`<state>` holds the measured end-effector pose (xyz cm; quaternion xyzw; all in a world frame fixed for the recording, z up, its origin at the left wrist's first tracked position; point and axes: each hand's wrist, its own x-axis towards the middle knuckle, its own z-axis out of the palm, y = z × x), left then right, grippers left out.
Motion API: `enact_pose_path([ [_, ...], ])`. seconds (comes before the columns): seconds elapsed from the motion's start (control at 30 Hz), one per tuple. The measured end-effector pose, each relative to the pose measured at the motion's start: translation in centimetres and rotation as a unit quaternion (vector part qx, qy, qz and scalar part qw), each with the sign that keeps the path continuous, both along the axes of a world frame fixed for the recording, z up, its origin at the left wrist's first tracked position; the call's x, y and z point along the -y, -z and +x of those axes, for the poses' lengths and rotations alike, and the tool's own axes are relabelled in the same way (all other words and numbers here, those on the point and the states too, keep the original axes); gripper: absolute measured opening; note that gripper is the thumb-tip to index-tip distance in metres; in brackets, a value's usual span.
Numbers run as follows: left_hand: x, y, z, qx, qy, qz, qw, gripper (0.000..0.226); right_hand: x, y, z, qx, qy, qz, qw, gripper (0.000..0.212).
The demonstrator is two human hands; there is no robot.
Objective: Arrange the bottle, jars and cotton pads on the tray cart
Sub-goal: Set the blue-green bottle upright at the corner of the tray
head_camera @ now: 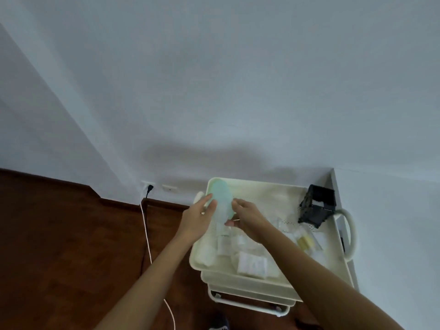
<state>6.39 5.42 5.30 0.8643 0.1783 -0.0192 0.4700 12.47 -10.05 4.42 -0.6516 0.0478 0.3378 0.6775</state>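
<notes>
Hands, our left (197, 219) and right (247, 217), clasp 1 pale green bottle (220, 201) above the tray cart (266, 279).

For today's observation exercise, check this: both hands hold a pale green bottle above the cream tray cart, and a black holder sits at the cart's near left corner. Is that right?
Not quite. The head view shows the black holder at the far right corner of the tray cart. The left hand and right hand do hold the pale green bottle above it.

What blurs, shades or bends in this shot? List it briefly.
Head view: dim, flat light; a soft shadow on the wall above the cart's top tray; motion blur smears the pale green bottle held between left hand and right hand; wide-angle lens tilts the wall corner.
</notes>
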Motion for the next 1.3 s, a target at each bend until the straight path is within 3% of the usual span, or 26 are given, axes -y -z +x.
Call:
enact_pose_path([
  [0.17,-0.9,-2.1,3.4,0.046,0.036,0.007,0.998,0.063,-1.6,-3.0,2.9,0.11,0.04,-0.054,0.992,0.044],
  [0.47,-2.1,-3.8,10.2,0.065,-0.019,-0.111,0.992,0.048,-3.3,-5.8,7.7,0.279,-0.083,-0.231,0.928,0.057],
  [0.57,-2.7,-4.2,11.5,0.042,-0.046,-0.16,0.985,0.044,-3.9,-5.9,8.5,0.297,-0.107,-0.267,0.911,0.059],
  [0.77,-2.6,-3.7,11.7,0.033,-0.039,-0.161,0.986,0.048,-2.7,-5.4,8.6,0.301,-0.139,-0.271,0.904,0.066],
  [0.87,-1.0,-2.7,10.2,0.112,-0.074,-0.065,0.989,0.054,-0.6,-4.4,7.8,0.292,-0.161,-0.282,0.9,0.065],
  [0.93,0.6,-1.6,8.0,0.211,-0.103,0.019,0.972,0.05,1.7,-3.1,7.2,0.282,-0.165,-0.322,0.888,0.052],
  [1.0,2.4,0.6,5.8,0.238,-0.087,0.067,0.965,0.041,4.3,-1.2,6.2,0.263,-0.178,-0.37,0.873,0.035],
  [1.07,4.2,3.3,4.1,0.143,-0.047,0.082,0.985,0.041,6.4,1.0,4.8,0.243,-0.213,-0.403,0.856,0.029],
  [1.17,6.6,7.4,2.5,-0.084,0.005,0.067,0.994,0.061,7.9,4.2,2.7,0.247,-0.271,-0.437,0.822,0.039],
  [1.3,8.6,9.7,1.3,-0.192,-0.034,0.04,0.98,0.07,8.1,7.0,0.9,0.307,-0.314,-0.475,0.763,0.057],
])
